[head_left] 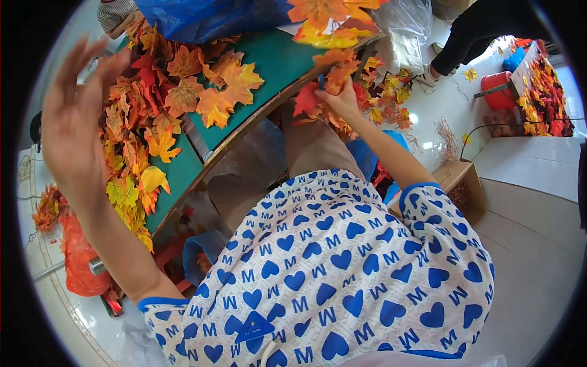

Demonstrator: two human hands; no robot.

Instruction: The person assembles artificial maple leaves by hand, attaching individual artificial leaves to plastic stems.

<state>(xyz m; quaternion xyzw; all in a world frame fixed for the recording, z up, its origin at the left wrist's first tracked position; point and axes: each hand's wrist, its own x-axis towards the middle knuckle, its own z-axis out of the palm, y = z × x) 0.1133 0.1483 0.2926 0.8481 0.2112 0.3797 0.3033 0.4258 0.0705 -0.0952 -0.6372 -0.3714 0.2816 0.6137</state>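
My left hand [72, 137] is raised at the left, fingers stretched out and apart, a little smeared by motion, with nothing seen in it. Beside it a thick heap of artificial maple leaves [183, 92] in orange, red and yellow covers part of the green table [269, 58]. At the table's right edge my right hand [343, 103] pinches a cluster of artificial maple leaves [307, 100]. Red and orange leaves show around its fingers, and the exact grip point is partly hidden.
A blue plastic bag [208, 18] lies at the table's far side. Further leaves hang and lie right of the table. A cardboard box [465, 183], a red bucket [496, 90] and a leaf-filled container [541, 98] stand at the right. Another person's dark-trousered leg [468, 37] is at the far right.
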